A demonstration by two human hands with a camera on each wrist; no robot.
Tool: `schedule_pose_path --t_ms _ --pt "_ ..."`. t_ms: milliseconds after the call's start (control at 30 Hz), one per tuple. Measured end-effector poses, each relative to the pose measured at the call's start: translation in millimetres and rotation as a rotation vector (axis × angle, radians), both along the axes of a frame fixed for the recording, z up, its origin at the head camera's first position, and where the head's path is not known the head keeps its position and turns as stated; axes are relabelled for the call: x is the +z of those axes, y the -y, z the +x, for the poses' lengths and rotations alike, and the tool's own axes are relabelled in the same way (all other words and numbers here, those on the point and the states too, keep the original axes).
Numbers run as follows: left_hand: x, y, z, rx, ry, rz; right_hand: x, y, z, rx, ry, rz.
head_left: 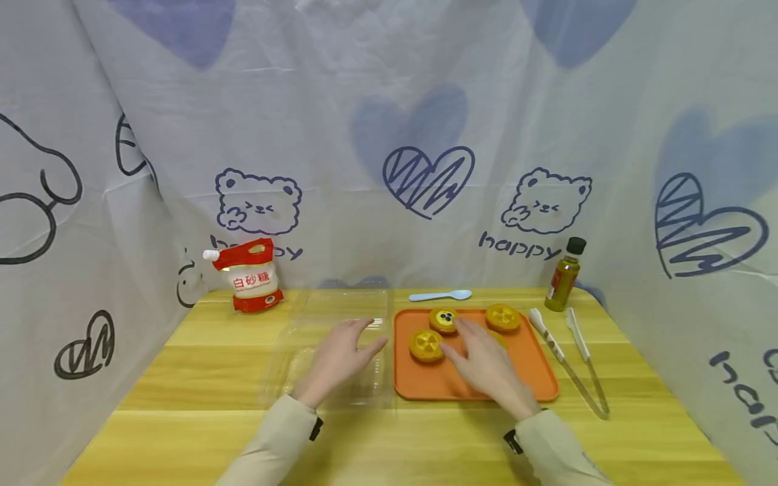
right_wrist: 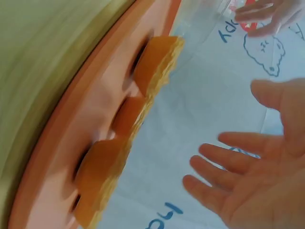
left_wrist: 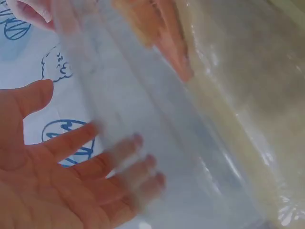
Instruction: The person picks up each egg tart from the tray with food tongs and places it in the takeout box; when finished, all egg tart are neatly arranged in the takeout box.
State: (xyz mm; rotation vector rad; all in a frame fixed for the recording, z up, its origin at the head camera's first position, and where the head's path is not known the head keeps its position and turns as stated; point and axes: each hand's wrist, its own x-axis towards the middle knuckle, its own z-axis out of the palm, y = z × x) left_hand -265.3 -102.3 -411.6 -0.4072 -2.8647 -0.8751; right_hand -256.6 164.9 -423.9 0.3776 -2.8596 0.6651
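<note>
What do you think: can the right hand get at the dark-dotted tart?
Probably yes: the right hand is empty, over the tray, close to the dark-dotted tart, and nothing seems to block the way.

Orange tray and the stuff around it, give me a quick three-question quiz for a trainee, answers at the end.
1. Which utensil lies just past the far edge of the orange tray?
2. Yes or no: is the right grip holding any of the tarts?
3. Fill in: in the head view, the tongs lie to the ____ of the tray.

Key:
1. The blue spoon.
2. No; it is open and holds nothing.
3. Right.
</note>
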Motion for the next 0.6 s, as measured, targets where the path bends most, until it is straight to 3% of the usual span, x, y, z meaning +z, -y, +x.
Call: schedule_pose_path --t_ms 133,200,433,600 --pt "3.1 15.5 -0.8 -0.018 0.062 0.177 -2.2 -9.1 -2.2 -0.045 -0.079 -0.140" --pt "4.3 22.8 -3.6 -0.040 0.084 0.221 -3.8 -16.0 -3.5 -0.061 -0.101 -0.184" --pt "7.6 54.4 -13.2 -0.201 0.136 0.226 -14.8 -44.8 -10.5 -0.097 -0.069 -0.286" --pt "7.4 84.2 -19.5 -0.242 0.194 0.278 -17.8 -68.0 -11.8 -0.078 -0.022 -0.340"
